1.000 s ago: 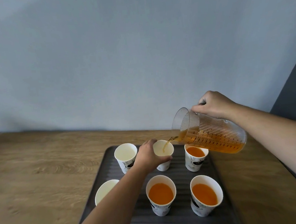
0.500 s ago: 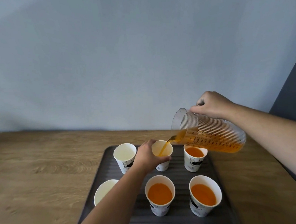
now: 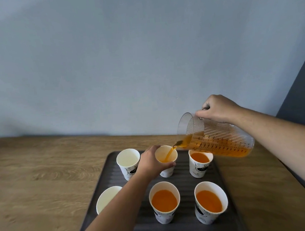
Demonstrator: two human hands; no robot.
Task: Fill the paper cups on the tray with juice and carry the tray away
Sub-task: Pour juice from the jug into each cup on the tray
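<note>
A dark ribbed tray (image 3: 188, 226) on the wooden table carries several white paper cups. My left hand (image 3: 151, 163) grips the back middle cup (image 3: 168, 172), steadying it. My right hand (image 3: 217, 109) holds the handle of a clear ribbed jug (image 3: 220, 143), tilted left, and an orange juice stream runs from its spout into that cup. The back right cup (image 3: 200, 163), front middle cup (image 3: 164, 202) and front right cup (image 3: 210, 202) hold orange juice. The back left cup (image 3: 128, 163) and the front left cup (image 3: 107, 199) show white insides; my left forearm partly hides the front left one.
The wooden table (image 3: 44, 177) stretches left of the tray and stands against a grey-blue wall (image 3: 126, 63). A dark panel (image 3: 301, 90) rises at the far right. The table's right edge runs close beside the tray.
The jug has tilted a little further and the juice stream into the back middle cup has grown steadier. Both hands have kept their places.
</note>
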